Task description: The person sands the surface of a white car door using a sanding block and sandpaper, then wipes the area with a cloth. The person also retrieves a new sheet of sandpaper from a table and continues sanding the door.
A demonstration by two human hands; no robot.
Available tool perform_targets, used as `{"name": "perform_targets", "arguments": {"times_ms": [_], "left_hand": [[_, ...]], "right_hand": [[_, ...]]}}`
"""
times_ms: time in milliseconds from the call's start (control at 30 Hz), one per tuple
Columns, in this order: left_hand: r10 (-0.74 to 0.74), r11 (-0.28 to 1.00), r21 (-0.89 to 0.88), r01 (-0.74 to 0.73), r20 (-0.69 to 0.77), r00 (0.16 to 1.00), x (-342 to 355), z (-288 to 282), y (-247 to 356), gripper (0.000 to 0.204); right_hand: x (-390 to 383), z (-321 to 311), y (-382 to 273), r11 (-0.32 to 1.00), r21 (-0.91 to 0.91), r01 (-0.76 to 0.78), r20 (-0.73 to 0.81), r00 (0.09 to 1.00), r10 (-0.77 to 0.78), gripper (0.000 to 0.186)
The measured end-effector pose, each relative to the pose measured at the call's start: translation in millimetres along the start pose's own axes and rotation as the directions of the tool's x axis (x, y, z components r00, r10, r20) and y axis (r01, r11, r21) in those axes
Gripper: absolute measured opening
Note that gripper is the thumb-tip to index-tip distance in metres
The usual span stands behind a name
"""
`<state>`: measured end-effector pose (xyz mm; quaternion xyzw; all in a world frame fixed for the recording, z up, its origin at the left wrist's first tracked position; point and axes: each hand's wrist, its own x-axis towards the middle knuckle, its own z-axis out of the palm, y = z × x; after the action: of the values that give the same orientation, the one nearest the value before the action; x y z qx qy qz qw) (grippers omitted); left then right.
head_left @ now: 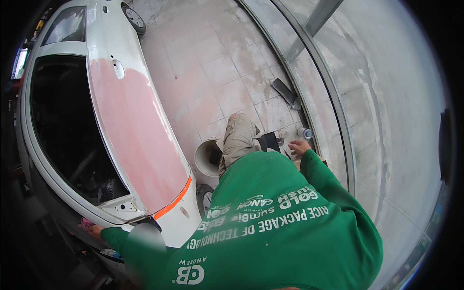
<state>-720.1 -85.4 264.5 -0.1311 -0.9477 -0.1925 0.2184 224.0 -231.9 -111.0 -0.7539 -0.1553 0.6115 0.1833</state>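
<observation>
My left hand (95,231) rests out at the far left by the windshield base of a white car (130,38). Its fingers close on a small crumpled pink thing (85,223), too small and dark to name surely. The car's door (135,130) bears a broad matte pink patch, with orange tape (173,199) along its front edge. On my other side, my right hand (299,147) hangs low with its fingers apart and nothing in them. A small can (304,133) stands just beyond that hand, and a black flat piece (271,141) lies to its left.
Against my leg stands a pale bucket (197,159) with a dark inside. Dark flat pieces (283,92) lie on the tiled floor (208,63) by the metal-framed glass partition (333,92) to the right. The car's front wheel (207,200) is beside me.
</observation>
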Motion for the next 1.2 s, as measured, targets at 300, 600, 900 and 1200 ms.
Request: {"name": "perform_targets", "arguments": {"times_ms": [300, 600, 900, 1200], "left_hand": [[0.432, 0.824, 0.034, -0.565, -0.683, 0.589, -157, -3, 136, 0.05], [0.429, 0.451, -0.742, -0.496, 0.668, -0.609, -495, 212, 458, 0.067], [0.614, 0.632, -0.748, -0.203, 0.644, -0.457, -559, 325, 692, 0.057], [0.381, 0.103, -0.482, -0.87, 0.827, -0.413, -481, 428, 644, 0.043]], "right_hand": [[117, -52, -124, 0.834, -0.533, -0.14, 0.003, 0.986, 0.167, 0.044], [226, -34, -518, 0.941, -0.06, 0.332, -0.064, 0.94, -0.336, 0.051], [319, -66, -589, 0.963, -0.266, 0.034, -0.036, 0.998, -0.045, 0.044], [463, -165, -684, 0.959, -0.154, -0.239, -0.03, 0.971, 0.237, 0.035]]}}
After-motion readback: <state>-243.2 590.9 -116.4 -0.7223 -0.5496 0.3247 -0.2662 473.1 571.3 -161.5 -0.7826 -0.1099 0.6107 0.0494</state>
